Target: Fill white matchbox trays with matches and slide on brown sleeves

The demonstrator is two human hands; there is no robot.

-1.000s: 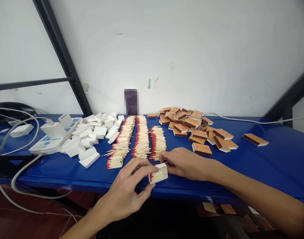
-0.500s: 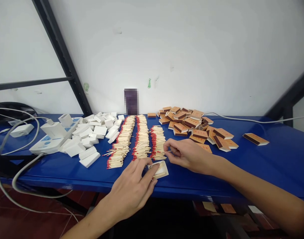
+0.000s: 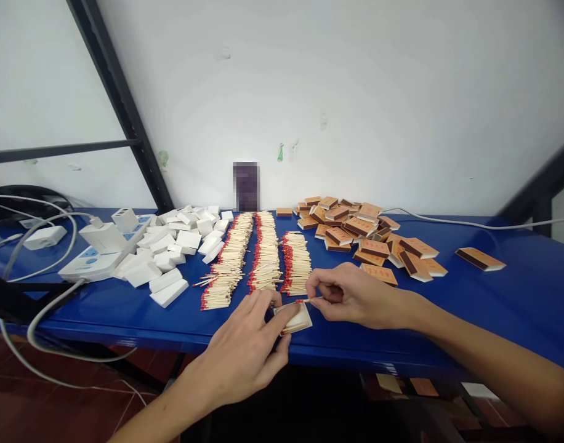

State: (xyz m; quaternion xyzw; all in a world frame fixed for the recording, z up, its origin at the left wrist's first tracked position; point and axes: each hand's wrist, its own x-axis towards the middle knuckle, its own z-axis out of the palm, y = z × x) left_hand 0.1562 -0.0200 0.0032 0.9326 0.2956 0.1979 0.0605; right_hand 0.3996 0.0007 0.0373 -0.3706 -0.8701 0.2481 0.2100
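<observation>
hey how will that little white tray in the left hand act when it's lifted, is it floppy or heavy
The white tray is probably light, being small and thin-walled. Its raised sides suggest some stiffness, though a hard pinch might buckle such thin walls. With its top open, the few matches inside could spill if it tips.

I am holding a tray [image 3: 302,321] in my left hand [image 3: 245,351] near the front edge of the table [image 3: 462,320], while my right hand [image 3: 356,295] is keeping a match [image 3: 303,301] at its far rim. Match rows [image 3: 266,252] are lying behind; small boxes [image 3: 187,240] are heaping left, a power strip [image 3: 92,263] sitting beyond them, matchboxes [image 3: 359,226] piling right.
</observation>
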